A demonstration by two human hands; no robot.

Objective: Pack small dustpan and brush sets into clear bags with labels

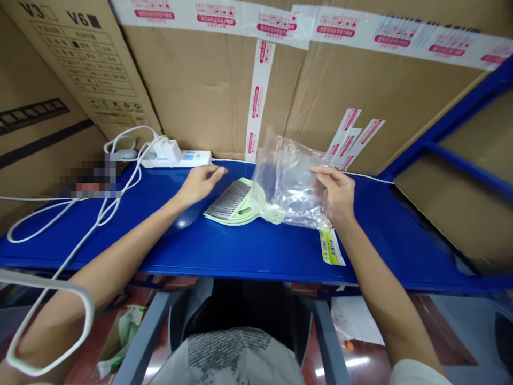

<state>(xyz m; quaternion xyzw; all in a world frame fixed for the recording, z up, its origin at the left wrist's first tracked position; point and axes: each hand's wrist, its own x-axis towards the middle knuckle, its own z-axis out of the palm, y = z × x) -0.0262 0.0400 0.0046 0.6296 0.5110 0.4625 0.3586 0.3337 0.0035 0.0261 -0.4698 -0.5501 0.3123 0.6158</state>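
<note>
A clear plastic bag (298, 184) hangs from my right hand (339, 195), its edge pinched between thumb and fingers. The bag stands loosely over the blue tabletop and partly covers the handle end of a small light-green brush and dustpan set (240, 208). That set lies on the table with its grey bristles pointing left. Beside it on the left, my left hand (200, 184) hovers with thumb and fingers drawn together and no object visible in them. A yellow-green label card (332, 247) sits below my right wrist, near the bag's lower corner.
At the back left lies a white power strip (196, 158) with a plugged-in adapter (167, 149). White cables (120, 187) loop across the left side. Tall cardboard (200, 80) walls the back of the blue table (240, 254). A blue metal frame (452, 163) stands at right.
</note>
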